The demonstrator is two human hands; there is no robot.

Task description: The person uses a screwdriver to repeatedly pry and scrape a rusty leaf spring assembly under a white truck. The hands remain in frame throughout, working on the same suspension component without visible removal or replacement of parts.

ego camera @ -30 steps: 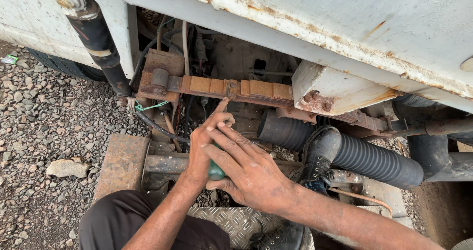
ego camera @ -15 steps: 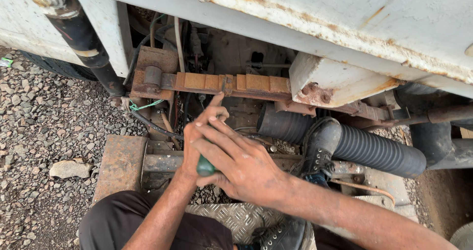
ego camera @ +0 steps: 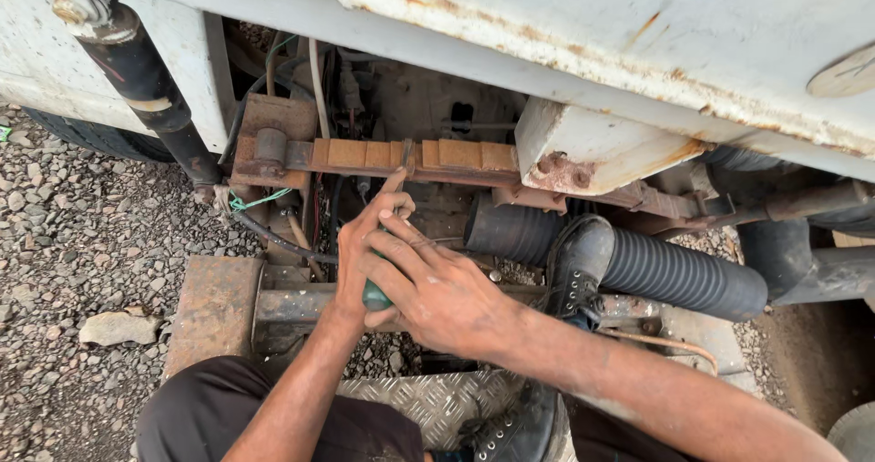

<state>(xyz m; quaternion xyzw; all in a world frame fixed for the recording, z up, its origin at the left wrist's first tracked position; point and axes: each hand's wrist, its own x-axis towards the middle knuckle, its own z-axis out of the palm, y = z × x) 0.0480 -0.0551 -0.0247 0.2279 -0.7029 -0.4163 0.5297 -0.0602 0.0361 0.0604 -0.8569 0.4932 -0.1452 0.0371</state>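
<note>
Both hands meet at a green-handled tool [ego camera: 375,295] held in front of a rusty truck chassis. My right hand [ego camera: 437,284] wraps over the handle from the right. My left hand [ego camera: 360,248] grips beside it, its index finger pointing up toward the rusty notched bar [ego camera: 410,155]. The tool's shaft is hidden behind the fingers. Wires and hoses [ego camera: 273,234] hang just left of the hands.
A black ribbed hose [ego camera: 679,275] runs to the right, with a black boot [ego camera: 574,271] resting on it. A rusty frame rail [ego camera: 214,307] lies lower left, chequered steel plate [ego camera: 428,398] below. Gravel [ego camera: 73,234] and a pale stone [ego camera: 114,328] are at left. A white rusted body panel [ego camera: 592,25] overhangs.
The hands, still on the green handle, have stayed in place while the view shifted slightly; the left index finger has reached a little higher toward the notched bar.
</note>
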